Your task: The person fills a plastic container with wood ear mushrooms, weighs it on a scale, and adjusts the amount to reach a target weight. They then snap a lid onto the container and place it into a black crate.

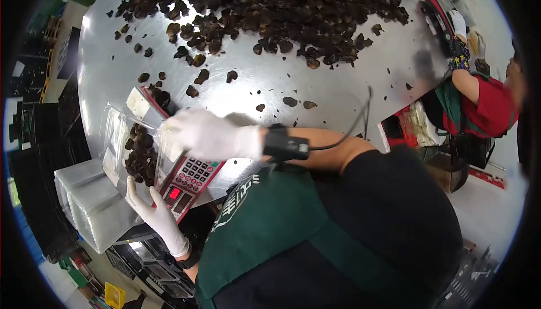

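Note:
My right hand (pixel 200 134), in a white glove, is curled and blurred over the upper part of a red and white digital scale (pixel 194 175); what its fingers hold, if anything, I cannot tell. Beside it, a clear plastic clamshell box (pixel 114 134) contains dark brown pieces (pixel 141 154) that look like wood ear mushrooms. My left hand (pixel 152 213), also gloved, has its thumb and fingers spread at the near edge of the box, next to the scale's red lit display. More dark pieces lie just beyond the scale, partly hidden by my right hand.
A large heap of the same dark pieces (pixel 270 10) covers the far side of the steel table (pixel 332 92), with loose ones scattered nearer. Stacked clear plastic boxes (pixel 98 210) stand at the left. At the right, another person in a red sleeve (pixel 487 100) works beside a second red scale (pixel 438 16).

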Available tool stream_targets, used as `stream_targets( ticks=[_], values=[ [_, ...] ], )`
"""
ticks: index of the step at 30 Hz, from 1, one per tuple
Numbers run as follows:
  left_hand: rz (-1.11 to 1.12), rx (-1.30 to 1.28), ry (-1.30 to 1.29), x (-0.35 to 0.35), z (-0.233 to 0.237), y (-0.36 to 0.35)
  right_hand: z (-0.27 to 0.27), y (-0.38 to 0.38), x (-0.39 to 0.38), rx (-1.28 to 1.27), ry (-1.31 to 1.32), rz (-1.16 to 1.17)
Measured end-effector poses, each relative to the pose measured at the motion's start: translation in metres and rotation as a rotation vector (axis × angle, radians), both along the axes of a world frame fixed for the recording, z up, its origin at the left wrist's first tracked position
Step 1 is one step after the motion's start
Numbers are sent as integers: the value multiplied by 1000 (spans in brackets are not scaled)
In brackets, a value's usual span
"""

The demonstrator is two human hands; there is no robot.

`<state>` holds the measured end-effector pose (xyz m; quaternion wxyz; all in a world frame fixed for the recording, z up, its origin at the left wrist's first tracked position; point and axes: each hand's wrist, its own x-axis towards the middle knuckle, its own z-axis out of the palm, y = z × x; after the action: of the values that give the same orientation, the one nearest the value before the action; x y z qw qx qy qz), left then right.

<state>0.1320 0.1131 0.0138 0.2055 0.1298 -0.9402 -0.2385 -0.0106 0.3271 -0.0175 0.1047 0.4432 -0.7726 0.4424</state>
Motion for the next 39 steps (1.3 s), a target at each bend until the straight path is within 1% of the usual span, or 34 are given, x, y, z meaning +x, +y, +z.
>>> stream_targets(
  ticks=[1, 2, 3, 4, 5, 7, 8, 9, 11, 12, 13, 14, 16, 18, 20, 22, 23, 24, 25, 26, 27, 29, 32, 33, 34, 37, 39],
  values=[
    [-5, -5, 12, -1, -1, 1, -24, 25, 0, 118, -119, -55],
    [-13, -9, 23, -2, -1, 3, -41, 51, 2, 246, -154, -134],
    [-26, -25, 19, -4, -3, 2, -58, 79, 6, 406, -114, -191],
    [-37, -41, 16, -4, -4, 1, -90, 100, 13, 371, -113, -270],
    [-46, -59, 18, -6, -5, 0, -104, 120, 15, 481, -109, -277],
    [-47, -74, 9, -8, -3, 2, -125, 152, 24, 463, -59, -482],
    [-54, -87, 0, -6, -1, 1, -127, 174, 28, 575, -151, -529],
    [-53, -77, -5, -6, 1, 2, -112, 202, 39, 527, -144, -567],
    [-68, -84, -1, -6, -1, -2, -101, 250, 65, 489, 54, -781],
    [-73, -85, -2, -5, -2, -4, -99, 275, 80, 549, -37, -845],
    [-85, -91, 9, -6, -4, -6, -97, 299, 99, 636, -74, -929],
    [-85, -96, 9, -6, -4, -5, -98, 325, 115, 623, -116, -987],
    [-80, -106, 9, -5, -3, -4, -92, 363, 147, 688, -109, -1137],
    [-75, -107, 12, -5, -1, -1, -90, 385, 164, 819, -141, -1329],
    [-77, -114, 13, -5, -1, -1, -95, 398, 160, 708, -116, -1460],
    [-85, -131, 7, -6, -1, -3, -99, 389, 131, 292, -72, -1443],
    [-82, -117, 6, -6, -1, -2, -96, 381, 111, 250, -183, -1434],
    [-87, -127, -5, -6, -1, -2, -86, 365, 88, 143, -423, -1420],
    [-90, -137, -16, -6, -1, -3, -83, 352, 65, 137, -460, -1389],
    [-93, -150, -29, -6, 0, -4, -97, 352, 44, 268, -250, -1333],
    [-98, -127, -48, -6, 1, -4, -89, 345, 23, 339, -174, -1268],
    [-107, -101, -57, -7, 4, -3, -83, 332, -14, 356, -37, -1230],
    [-94, -46, -78, -6, 6, -3, -98, 313, -58, 342, 101, -1324],
    [-94, -37, -77, -6, 4, -6, -95, 305, -64, 273, 72, -1276],
    [-90, -26, -76, -6, 2, -6, -92, 298, -69, 283, 120, -1236],
    [-71, -68, -111, -8, 8, 2, -88, 274, -73, 342, -125, -1188],
    [-63, -68, -129, -11, 11, 5, -93, 276, -74, 418, -215, -1174]
  ],
)
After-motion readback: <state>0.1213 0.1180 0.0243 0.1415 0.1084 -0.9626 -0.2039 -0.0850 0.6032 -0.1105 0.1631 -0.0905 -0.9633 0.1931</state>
